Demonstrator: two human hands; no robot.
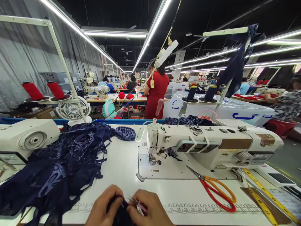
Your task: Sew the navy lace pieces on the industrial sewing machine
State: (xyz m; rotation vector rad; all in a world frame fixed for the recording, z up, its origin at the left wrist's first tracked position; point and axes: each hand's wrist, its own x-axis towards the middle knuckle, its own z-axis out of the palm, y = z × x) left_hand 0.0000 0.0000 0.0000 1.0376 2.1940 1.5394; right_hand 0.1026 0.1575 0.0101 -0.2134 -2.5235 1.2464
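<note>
At the table's front edge, my left hand (105,205) is closed, pinching a piece of dark navy fabric (121,213) between thumb and fingers. Close against it, my right hand (150,207) is closed around small thread snips (141,206) with a pinkish handle. Their thin metal tips point left toward the fabric, and most of the tool is hidden by the fingers. A large heap of navy patterned fabric pieces (70,157) lies to the left. Beyond my hands stands a white sewing machine (211,142), its needle area above the metal plate.
Orange-and-red-handled scissors (216,191) lie on the right of the table, near a yellow tape measure (270,194). A printed ruler (188,208) runs along the front edge. Behind are a white fan (73,110), thread cones (56,90) and a person in red (158,91).
</note>
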